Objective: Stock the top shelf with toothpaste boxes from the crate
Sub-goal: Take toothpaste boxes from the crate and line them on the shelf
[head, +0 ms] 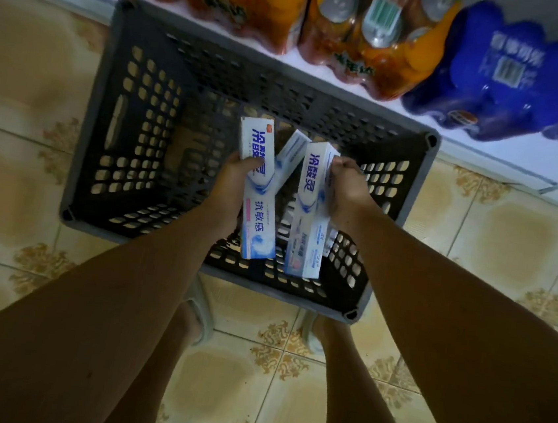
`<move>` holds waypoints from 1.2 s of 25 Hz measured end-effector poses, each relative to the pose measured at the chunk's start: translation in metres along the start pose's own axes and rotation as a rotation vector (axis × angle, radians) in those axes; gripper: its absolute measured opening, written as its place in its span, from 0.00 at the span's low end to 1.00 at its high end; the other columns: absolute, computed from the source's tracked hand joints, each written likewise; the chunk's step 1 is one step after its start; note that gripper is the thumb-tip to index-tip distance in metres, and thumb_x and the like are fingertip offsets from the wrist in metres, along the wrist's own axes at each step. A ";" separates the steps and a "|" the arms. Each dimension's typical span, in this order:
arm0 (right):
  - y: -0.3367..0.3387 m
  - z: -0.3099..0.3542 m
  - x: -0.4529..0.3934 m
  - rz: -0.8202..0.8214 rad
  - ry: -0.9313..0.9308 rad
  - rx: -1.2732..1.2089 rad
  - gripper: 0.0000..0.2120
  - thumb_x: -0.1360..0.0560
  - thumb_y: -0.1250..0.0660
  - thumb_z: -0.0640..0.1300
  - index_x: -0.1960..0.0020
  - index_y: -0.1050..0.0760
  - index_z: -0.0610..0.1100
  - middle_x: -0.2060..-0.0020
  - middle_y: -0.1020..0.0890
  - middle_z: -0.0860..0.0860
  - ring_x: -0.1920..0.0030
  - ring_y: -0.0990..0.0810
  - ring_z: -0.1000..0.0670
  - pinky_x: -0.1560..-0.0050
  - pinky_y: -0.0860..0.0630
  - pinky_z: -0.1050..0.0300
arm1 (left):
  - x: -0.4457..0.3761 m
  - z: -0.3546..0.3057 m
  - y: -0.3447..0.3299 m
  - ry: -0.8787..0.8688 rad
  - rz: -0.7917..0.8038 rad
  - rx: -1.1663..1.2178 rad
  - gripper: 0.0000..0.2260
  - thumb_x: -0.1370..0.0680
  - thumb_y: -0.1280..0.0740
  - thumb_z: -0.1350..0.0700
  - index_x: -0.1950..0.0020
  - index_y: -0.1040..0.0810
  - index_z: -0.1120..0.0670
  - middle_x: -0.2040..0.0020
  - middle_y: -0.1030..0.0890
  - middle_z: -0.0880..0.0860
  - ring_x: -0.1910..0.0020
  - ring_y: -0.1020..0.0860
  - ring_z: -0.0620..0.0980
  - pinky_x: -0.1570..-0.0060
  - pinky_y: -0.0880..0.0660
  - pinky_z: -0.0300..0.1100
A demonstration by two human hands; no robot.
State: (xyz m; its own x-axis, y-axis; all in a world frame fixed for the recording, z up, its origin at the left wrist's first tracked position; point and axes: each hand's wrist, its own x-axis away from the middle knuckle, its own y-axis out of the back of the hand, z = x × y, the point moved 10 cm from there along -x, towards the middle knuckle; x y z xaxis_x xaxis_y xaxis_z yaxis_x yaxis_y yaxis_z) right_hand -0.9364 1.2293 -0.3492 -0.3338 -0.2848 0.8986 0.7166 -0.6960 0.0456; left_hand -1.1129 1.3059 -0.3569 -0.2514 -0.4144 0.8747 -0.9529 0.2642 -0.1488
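Observation:
A dark grey slotted crate (88, 143) stands on the tiled floor below me. My left hand (230, 189) is closed around a white and blue toothpaste box (258, 216), held over the crate's middle. My right hand (348, 191) grips a second toothpaste box (310, 214) of the same kind, upright beside the first. Between the two, a third toothpaste box (290, 157) lies lower inside the crate, partly hidden. The top shelf is out of view.
A white low shelf (517, 160) runs along the far side of the crate. It carries shrink-wrapped packs of orange drink bottles (375, 35) and blue bottles (512, 77). My feet in sandals (197, 320) stand on patterned floor tiles close to the crate's near edge.

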 end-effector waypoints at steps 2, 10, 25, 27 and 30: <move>-0.006 0.016 0.028 0.064 -0.010 0.037 0.08 0.17 0.45 0.44 0.49 0.30 0.43 0.54 0.19 0.42 0.53 0.18 0.44 0.47 0.22 0.46 | 0.028 -0.021 -0.007 -0.023 0.030 -0.034 0.25 0.30 0.32 0.51 0.33 0.25 0.52 0.43 0.17 0.56 0.45 0.19 0.59 0.44 0.23 0.57; -0.054 0.110 0.223 0.221 0.003 0.449 0.32 0.25 0.44 0.69 0.47 0.20 0.42 0.53 0.14 0.43 0.54 0.15 0.44 0.47 0.21 0.50 | 0.207 -0.130 -0.038 -0.071 0.060 -0.022 0.20 0.25 0.30 0.53 0.35 0.26 0.57 0.46 0.16 0.57 0.49 0.16 0.57 0.51 0.20 0.55; -0.138 0.346 0.617 0.576 0.484 0.825 0.23 0.29 0.26 0.57 0.40 0.24 0.47 0.51 0.14 0.49 0.54 0.14 0.48 0.49 0.18 0.49 | 0.536 -0.425 -0.055 -0.431 0.171 0.387 0.35 0.24 0.52 0.28 0.45 0.21 0.54 0.46 0.18 0.64 0.50 0.19 0.64 0.51 0.23 0.56; -0.149 0.366 0.643 0.597 0.525 0.754 0.21 0.29 0.25 0.53 0.40 0.24 0.46 0.51 0.14 0.48 0.51 0.14 0.45 0.46 0.19 0.48 | 0.566 -0.457 -0.055 -0.496 0.131 0.426 0.33 0.23 0.53 0.29 0.52 0.22 0.54 0.60 0.17 0.60 0.60 0.18 0.60 0.59 0.22 0.51; -0.154 0.401 0.682 0.610 0.644 0.723 0.14 0.28 0.25 0.48 0.45 0.22 0.45 0.51 0.13 0.47 0.53 0.14 0.46 0.49 0.18 0.50 | 0.605 -0.502 -0.064 -0.614 0.123 0.449 0.32 0.23 0.52 0.29 0.57 0.23 0.55 0.65 0.22 0.57 0.67 0.20 0.56 0.62 0.23 0.47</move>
State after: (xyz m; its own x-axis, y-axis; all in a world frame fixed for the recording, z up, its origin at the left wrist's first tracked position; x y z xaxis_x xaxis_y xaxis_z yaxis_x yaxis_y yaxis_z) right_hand -1.0288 1.4063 0.4320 0.0884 -0.8747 0.4766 0.9818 0.1572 0.1062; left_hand -1.1195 1.4756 0.4137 -0.2844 -0.8486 0.4462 -0.8564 0.0156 -0.5161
